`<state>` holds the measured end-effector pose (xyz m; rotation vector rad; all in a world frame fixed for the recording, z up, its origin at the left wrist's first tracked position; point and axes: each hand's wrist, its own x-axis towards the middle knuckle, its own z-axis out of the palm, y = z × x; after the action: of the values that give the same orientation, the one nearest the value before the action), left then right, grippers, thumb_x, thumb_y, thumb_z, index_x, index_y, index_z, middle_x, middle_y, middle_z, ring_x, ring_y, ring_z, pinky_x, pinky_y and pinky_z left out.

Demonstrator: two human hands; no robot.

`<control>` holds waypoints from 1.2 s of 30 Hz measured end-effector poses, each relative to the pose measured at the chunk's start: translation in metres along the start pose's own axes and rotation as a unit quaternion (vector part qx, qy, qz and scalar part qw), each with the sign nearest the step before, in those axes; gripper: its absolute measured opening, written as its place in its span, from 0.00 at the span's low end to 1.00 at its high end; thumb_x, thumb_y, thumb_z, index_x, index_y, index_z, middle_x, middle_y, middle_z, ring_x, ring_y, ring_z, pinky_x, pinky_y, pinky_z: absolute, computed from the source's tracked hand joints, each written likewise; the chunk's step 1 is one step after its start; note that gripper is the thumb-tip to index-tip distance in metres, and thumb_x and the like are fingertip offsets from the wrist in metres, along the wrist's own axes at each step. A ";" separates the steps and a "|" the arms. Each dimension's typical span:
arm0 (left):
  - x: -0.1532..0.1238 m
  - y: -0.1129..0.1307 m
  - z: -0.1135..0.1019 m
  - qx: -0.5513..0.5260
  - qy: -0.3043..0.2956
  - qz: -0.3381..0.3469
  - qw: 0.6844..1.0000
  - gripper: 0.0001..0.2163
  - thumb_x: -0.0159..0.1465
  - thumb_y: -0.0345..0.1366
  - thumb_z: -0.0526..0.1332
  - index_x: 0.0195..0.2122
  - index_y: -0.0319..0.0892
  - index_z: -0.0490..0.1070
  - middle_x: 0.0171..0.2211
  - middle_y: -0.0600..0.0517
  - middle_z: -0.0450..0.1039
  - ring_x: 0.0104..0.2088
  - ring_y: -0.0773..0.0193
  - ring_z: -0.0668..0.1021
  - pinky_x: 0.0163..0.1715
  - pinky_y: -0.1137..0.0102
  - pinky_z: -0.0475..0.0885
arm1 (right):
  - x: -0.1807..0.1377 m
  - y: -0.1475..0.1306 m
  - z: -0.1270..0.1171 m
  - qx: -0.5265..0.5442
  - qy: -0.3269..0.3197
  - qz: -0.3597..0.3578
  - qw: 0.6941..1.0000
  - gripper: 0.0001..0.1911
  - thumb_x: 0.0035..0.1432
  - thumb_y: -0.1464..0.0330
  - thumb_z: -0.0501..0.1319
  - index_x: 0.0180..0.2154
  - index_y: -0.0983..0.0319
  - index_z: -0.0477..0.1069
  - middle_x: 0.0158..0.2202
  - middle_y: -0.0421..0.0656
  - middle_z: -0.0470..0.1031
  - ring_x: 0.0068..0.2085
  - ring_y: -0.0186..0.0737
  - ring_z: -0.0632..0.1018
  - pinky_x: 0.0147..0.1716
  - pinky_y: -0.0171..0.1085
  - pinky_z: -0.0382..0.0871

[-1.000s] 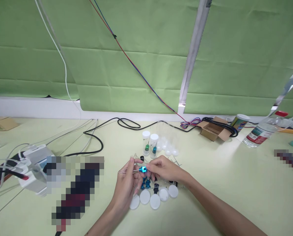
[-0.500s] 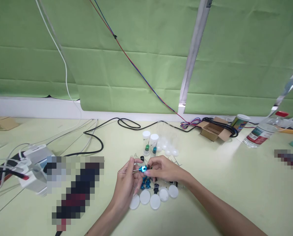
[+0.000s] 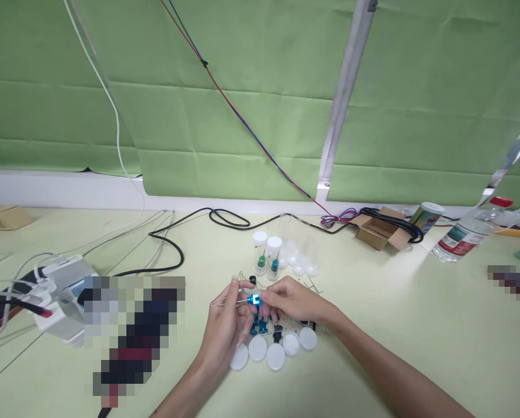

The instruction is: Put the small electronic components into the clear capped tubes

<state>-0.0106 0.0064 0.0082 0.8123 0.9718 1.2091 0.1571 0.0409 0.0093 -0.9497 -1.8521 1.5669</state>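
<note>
Between my two hands is a small shiny blue fitting (image 3: 254,299) with a bright glint and a thin wire loop (image 3: 219,302) running out to its left. My left hand (image 3: 230,313) is closed around the wire side. At the other end, the thumb and fingers of my right hand (image 3: 286,299) pinch the fitting, hiding its right tip. Below lie more blue fittings (image 3: 262,326) and a black one (image 3: 278,333), partly covered by my fingers. Several white round caps (image 3: 276,356) form a row nearest me. Behind my hands stand two clear capped tubes, one with a green piece (image 3: 261,261), the other with a blue piece (image 3: 275,265).
Several clear tubes (image 3: 307,247) stand on white caps behind my right hand. At the back right are an open cardboard box (image 3: 379,232), a can (image 3: 427,216) and a water bottle (image 3: 462,237). Power adapters (image 3: 63,302) and cables lie left; a black cable (image 3: 176,249) crosses the back.
My right fingers have shifted slightly on the fitting and now cover its dark right end, which showed before. My left hand is almost unmoved.
</note>
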 end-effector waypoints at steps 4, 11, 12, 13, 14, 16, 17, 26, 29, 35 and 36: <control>0.000 0.001 0.001 -0.001 0.007 0.000 1.000 0.20 0.60 0.54 0.61 0.37 0.40 0.69 0.14 0.57 0.68 0.08 0.76 0.61 0.09 0.81 0.52 | -0.001 0.000 -0.001 0.001 0.006 0.011 1.000 0.25 0.57 0.47 0.59 0.27 0.64 0.73 0.23 0.39 0.73 0.23 0.32 0.71 0.25 0.32 0.64; 0.000 0.000 0.000 -0.005 0.008 -0.001 1.000 0.21 0.61 0.56 0.58 0.38 0.40 0.69 0.13 0.59 0.65 0.07 0.75 0.60 0.09 0.80 0.52 | -0.003 0.001 -0.003 0.016 -0.002 0.010 1.000 0.22 0.51 0.50 0.66 0.32 0.62 0.69 0.22 0.36 0.70 0.25 0.33 0.71 0.24 0.31 0.61; 0.000 0.000 0.000 -0.005 0.008 -0.001 1.000 0.21 0.61 0.56 0.58 0.38 0.40 0.69 0.13 0.59 0.65 0.07 0.75 0.59 0.09 0.80 0.52 | -0.002 0.002 -0.003 0.016 -0.003 0.006 1.000 0.22 0.51 0.50 0.66 0.32 0.62 0.69 0.22 0.36 0.70 0.25 0.33 0.71 0.25 0.31 0.61; 0.000 0.000 0.000 -0.006 0.009 -0.001 1.000 0.21 0.61 0.56 0.59 0.38 0.40 0.69 0.13 0.59 0.66 0.07 0.76 0.59 0.09 0.80 0.53 | -0.002 0.003 -0.003 0.014 -0.004 0.003 1.000 0.22 0.52 0.49 0.65 0.31 0.62 0.68 0.22 0.36 0.69 0.25 0.33 0.71 0.25 0.31 0.61; 0.000 0.000 0.000 -0.006 0.010 -0.001 1.000 0.20 0.61 0.55 0.59 0.38 0.40 0.69 0.14 0.59 0.67 0.08 0.76 0.60 0.09 0.80 0.53 | -0.002 0.005 -0.003 0.010 -0.003 0.003 1.000 0.22 0.53 0.49 0.64 0.30 0.62 0.67 0.22 0.36 0.69 0.24 0.33 0.71 0.24 0.31 0.61; 0.000 0.000 0.001 -0.006 0.009 -0.001 1.000 0.20 0.61 0.55 0.59 0.37 0.40 0.69 0.15 0.58 0.68 0.08 0.76 0.60 0.09 0.80 0.53 | -0.001 0.006 -0.003 0.001 -0.002 0.003 1.000 0.23 0.55 0.48 0.62 0.27 0.62 0.66 0.21 0.37 0.69 0.24 0.32 0.70 0.24 0.31 0.60; 0.000 0.000 0.001 -0.006 0.008 -0.001 1.000 0.20 0.61 0.55 0.59 0.37 0.40 0.69 0.15 0.58 0.68 0.08 0.76 0.61 0.09 0.80 0.53 | -0.001 0.006 -0.003 -0.004 -0.001 0.002 1.000 0.23 0.55 0.48 0.61 0.26 0.62 0.66 0.21 0.37 0.69 0.24 0.32 0.70 0.24 0.31 0.60; 0.001 -0.001 0.000 -0.012 0.005 -0.002 1.000 0.19 0.60 0.53 0.61 0.37 0.40 0.69 0.16 0.57 0.69 0.08 0.76 0.62 0.08 0.81 0.52 | 0.000 0.003 0.000 -0.003 -0.003 -0.009 1.000 0.26 0.60 0.48 0.57 0.24 0.64 0.72 0.24 0.40 0.72 0.23 0.32 0.71 0.26 0.32 0.65; 0.001 -0.001 0.000 -0.008 0.009 -0.001 1.000 0.19 0.60 0.53 0.61 0.37 0.40 0.70 0.16 0.56 0.70 0.08 0.76 0.62 0.08 0.81 0.52 | 0.001 0.003 0.000 -0.005 0.003 0.004 1.000 0.28 0.61 0.48 0.55 0.24 0.64 0.72 0.22 0.39 0.71 0.23 0.32 0.71 0.25 0.32 0.64; 0.000 -0.001 0.000 -0.004 0.010 0.000 1.000 0.20 0.61 0.54 0.59 0.38 0.40 0.70 0.15 0.58 0.68 0.08 0.76 0.61 0.08 0.81 0.53 | -0.002 0.002 -0.002 0.015 0.016 0.009 1.000 0.20 0.55 0.51 0.64 0.34 0.62 0.70 0.21 0.36 0.69 0.24 0.32 0.70 0.23 0.30 0.61; 0.000 -0.001 0.000 -0.004 0.008 0.001 1.000 0.20 0.62 0.54 0.59 0.38 0.40 0.69 0.14 0.58 0.67 0.08 0.77 0.61 0.08 0.81 0.53 | -0.002 0.003 -0.002 0.018 0.016 0.005 1.000 0.19 0.54 0.52 0.66 0.35 0.62 0.70 0.21 0.36 0.69 0.24 0.32 0.70 0.24 0.30 0.61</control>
<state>-0.0099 0.0063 0.0076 0.7984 0.9791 1.2225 0.1608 0.0408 0.0072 -0.9628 -1.7938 1.5771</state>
